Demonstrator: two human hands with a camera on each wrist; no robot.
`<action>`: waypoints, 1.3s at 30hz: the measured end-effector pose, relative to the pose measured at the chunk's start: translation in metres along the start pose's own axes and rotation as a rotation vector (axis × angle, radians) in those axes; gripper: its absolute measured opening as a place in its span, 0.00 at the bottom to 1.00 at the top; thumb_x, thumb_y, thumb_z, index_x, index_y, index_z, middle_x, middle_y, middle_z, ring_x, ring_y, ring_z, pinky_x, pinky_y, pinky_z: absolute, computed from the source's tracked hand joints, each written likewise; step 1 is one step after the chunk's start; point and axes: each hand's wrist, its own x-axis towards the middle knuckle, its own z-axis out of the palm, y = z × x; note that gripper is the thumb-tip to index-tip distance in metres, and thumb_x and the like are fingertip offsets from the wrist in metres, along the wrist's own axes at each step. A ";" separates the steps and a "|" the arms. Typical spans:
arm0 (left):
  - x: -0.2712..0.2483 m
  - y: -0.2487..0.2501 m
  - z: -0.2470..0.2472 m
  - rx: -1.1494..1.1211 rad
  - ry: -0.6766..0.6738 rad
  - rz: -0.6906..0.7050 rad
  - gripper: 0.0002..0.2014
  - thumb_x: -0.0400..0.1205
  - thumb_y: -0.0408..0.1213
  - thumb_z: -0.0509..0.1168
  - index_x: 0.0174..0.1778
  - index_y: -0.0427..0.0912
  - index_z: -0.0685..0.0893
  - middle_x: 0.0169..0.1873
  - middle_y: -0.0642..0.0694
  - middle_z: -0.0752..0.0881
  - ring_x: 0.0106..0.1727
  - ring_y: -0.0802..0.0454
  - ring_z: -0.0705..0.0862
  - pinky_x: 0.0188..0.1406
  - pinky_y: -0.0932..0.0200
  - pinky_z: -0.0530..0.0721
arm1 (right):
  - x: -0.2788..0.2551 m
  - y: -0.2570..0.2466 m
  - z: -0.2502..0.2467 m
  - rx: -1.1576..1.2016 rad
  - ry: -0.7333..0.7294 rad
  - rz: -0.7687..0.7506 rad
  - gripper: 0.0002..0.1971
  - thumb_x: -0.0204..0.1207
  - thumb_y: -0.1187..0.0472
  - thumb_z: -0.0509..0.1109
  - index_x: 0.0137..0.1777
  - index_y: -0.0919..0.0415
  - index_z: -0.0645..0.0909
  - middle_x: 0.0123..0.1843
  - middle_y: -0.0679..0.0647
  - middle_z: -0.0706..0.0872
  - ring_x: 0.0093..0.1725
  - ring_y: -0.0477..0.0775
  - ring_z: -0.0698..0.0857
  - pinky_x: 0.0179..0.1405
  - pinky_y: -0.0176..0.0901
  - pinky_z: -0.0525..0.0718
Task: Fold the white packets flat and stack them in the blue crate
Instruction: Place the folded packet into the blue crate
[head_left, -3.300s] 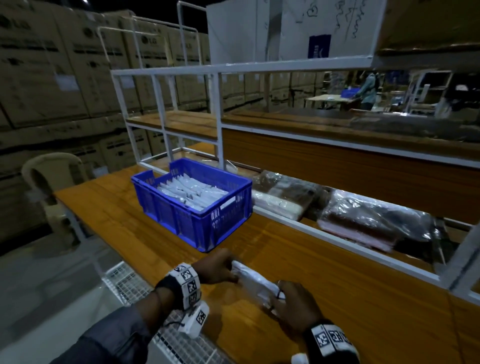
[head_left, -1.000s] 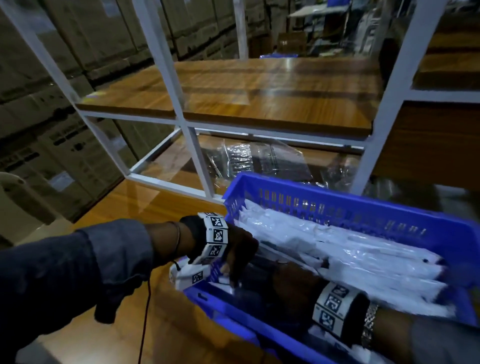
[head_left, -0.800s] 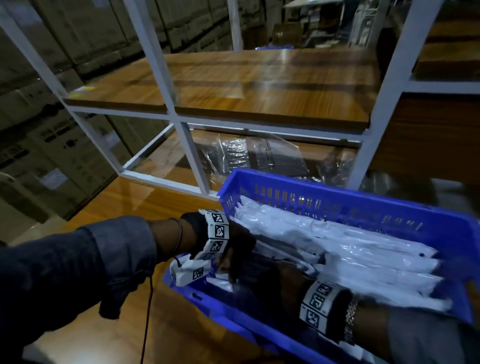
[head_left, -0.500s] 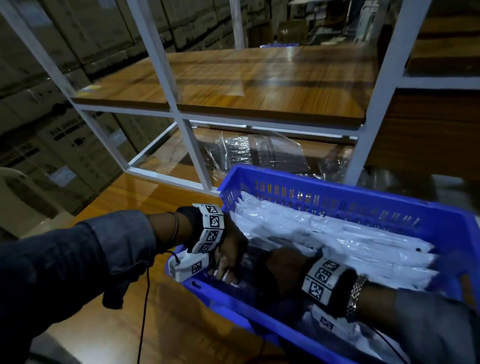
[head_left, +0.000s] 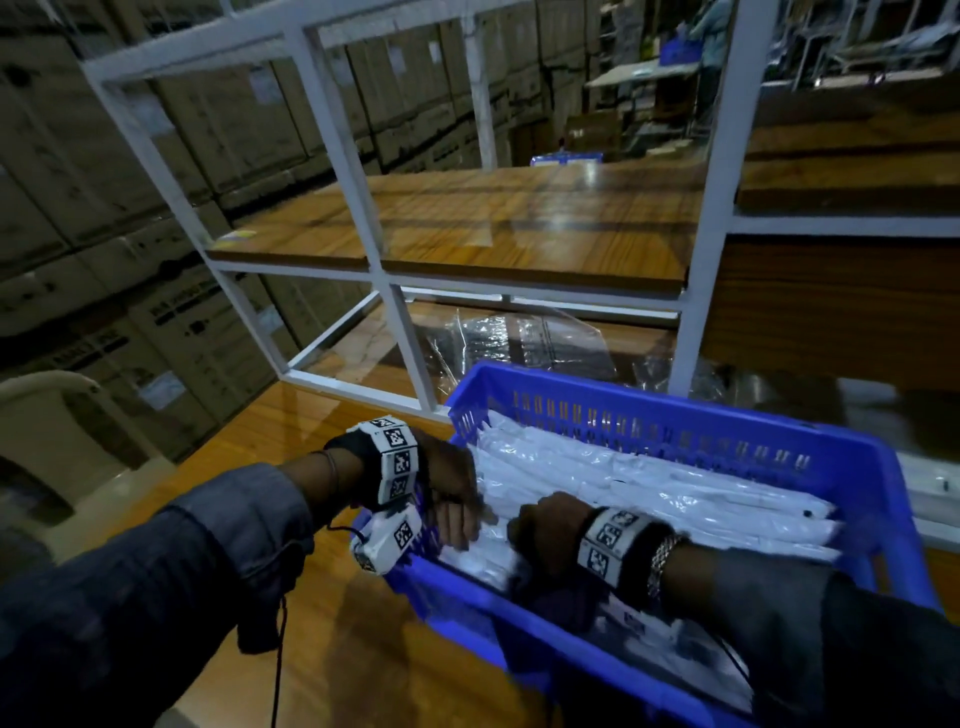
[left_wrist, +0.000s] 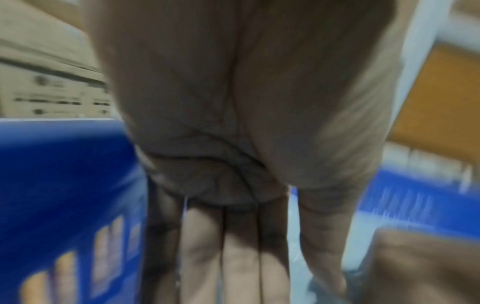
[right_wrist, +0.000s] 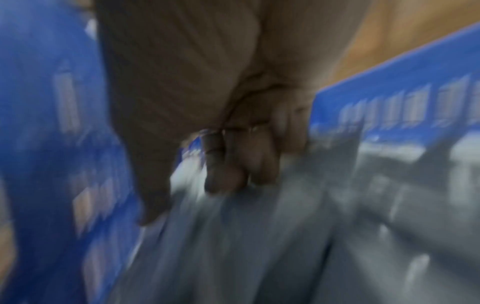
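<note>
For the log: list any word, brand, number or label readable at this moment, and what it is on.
No text reads clearly here.
Cardboard boxes: dark printed lines and labels, too blurred to read.
Clear plastic bag behind the blue crate: small print, illegible.
Wrist bands: black-and-white square code patterns, no letters.
White packets: no readable print.
</note>
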 end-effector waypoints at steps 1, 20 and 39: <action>-0.011 0.002 -0.002 0.018 0.091 0.083 0.12 0.88 0.36 0.65 0.53 0.31 0.90 0.40 0.42 0.93 0.38 0.53 0.90 0.44 0.56 0.88 | -0.006 0.003 -0.014 0.070 0.001 0.025 0.15 0.79 0.49 0.69 0.57 0.59 0.82 0.60 0.66 0.86 0.57 0.70 0.86 0.54 0.52 0.83; -0.106 0.071 0.126 -0.402 0.555 1.018 0.12 0.85 0.38 0.70 0.55 0.31 0.90 0.48 0.39 0.94 0.50 0.39 0.93 0.45 0.49 0.87 | -0.236 -0.058 -0.099 0.737 0.663 0.363 0.11 0.80 0.54 0.77 0.41 0.61 0.88 0.36 0.55 0.91 0.34 0.55 0.91 0.31 0.47 0.87; 0.010 0.348 0.393 -0.248 0.351 1.093 0.08 0.82 0.33 0.74 0.56 0.46 0.91 0.48 0.51 0.92 0.42 0.53 0.89 0.40 0.48 0.89 | -0.569 -0.130 0.135 0.784 1.199 1.178 0.08 0.76 0.49 0.79 0.50 0.48 0.86 0.47 0.43 0.89 0.50 0.44 0.87 0.40 0.41 0.83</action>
